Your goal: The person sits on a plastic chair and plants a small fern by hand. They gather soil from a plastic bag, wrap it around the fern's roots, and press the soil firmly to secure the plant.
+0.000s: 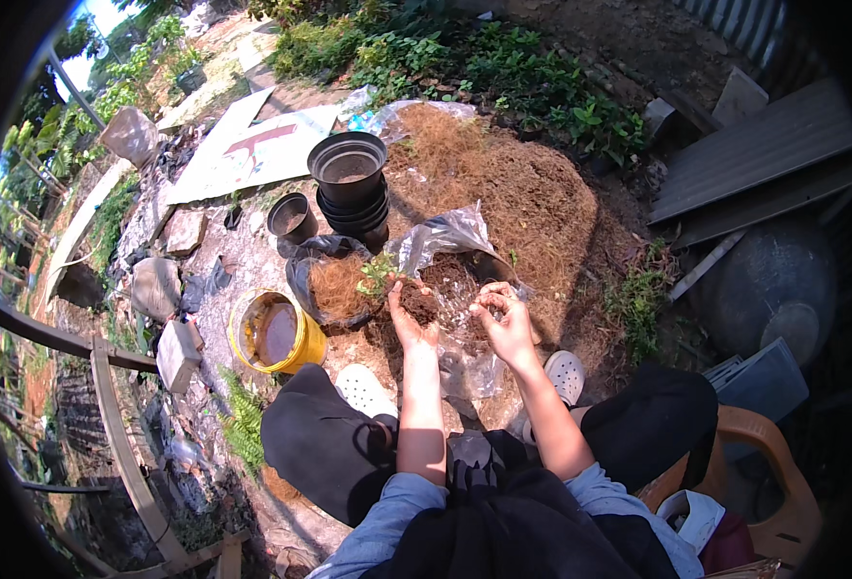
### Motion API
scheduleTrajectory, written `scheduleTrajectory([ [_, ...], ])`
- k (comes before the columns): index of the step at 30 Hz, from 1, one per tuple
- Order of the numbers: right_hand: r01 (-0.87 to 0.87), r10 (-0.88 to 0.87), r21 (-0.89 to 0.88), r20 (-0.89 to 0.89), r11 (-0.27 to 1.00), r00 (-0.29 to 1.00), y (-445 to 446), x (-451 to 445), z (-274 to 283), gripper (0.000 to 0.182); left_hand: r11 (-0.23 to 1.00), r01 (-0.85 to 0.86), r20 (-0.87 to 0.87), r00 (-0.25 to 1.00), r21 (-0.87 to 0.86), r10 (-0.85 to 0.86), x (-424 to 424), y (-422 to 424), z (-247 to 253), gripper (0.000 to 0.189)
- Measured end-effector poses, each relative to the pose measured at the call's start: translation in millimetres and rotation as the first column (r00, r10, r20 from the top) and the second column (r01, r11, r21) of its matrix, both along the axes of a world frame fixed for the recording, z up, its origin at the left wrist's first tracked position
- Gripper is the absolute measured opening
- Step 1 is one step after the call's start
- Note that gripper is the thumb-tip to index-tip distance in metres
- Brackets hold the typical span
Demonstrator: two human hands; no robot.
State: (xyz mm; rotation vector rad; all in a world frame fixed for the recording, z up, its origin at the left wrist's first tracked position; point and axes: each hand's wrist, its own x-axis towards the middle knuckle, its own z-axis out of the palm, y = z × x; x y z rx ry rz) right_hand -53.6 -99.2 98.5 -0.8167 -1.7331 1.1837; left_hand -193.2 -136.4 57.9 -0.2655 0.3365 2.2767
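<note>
My left hand (413,322) is wrapped around a clump of dark soil (420,302). A small green leafy plant (377,273) leans out of the clump on its left side. To the right, apart from the clump, my right hand (504,318) hangs over a clear plastic bag (455,235). Its fingers are curled toward the thumb and soiled; whether anything is pinched there is unclear. Dark soil (446,272) shows inside the open bag, below and between both hands. Beside my left hand, a black bag (298,269) holds brown coconut fibre (335,284).
A yellow bucket (309,340) stands left of my legs. Beyond it are a small black pot (293,218) and stacked black plant pots (348,170). A large heap of fibrous brown material (534,192) lies ahead. Corrugated sheets (759,152) lean at the right.
</note>
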Motion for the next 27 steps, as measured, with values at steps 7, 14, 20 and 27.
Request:
scheduleTrajectory([
  [7, 0.064, -0.068, 0.061, 0.062, 0.996, 0.996, 15.3, 14.3, 9.8, 0.014, 0.918, 0.153, 0.015, 0.985, 0.365, -0.170, -2.1, -1.7, -7.1, 0.032],
  [14, 0.049, -0.079, 0.156, 0.193, 0.987, 0.978, -7.2, -5.0, 9.9, 0.020, 0.903, 0.250, -0.135, 0.967, 0.349, -0.215, 14.0, 2.9, -0.1, 0.039],
  [20, 0.033, -0.057, 0.134, 0.177, 0.990, 0.983, -8.0, -7.6, 2.9, 0.013, 0.893, 0.261, -0.110, 0.965, 0.366, -0.237, 17.5, 4.3, -2.9, 0.038],
  [27, -0.118, 0.115, -0.042, -0.083, 0.992, 0.990, 15.1, 1.9, -1.5, 0.009, 0.956, 0.099, -0.043, 0.995, 0.276, -0.091, -2.2, -6.8, -12.5, 0.031],
])
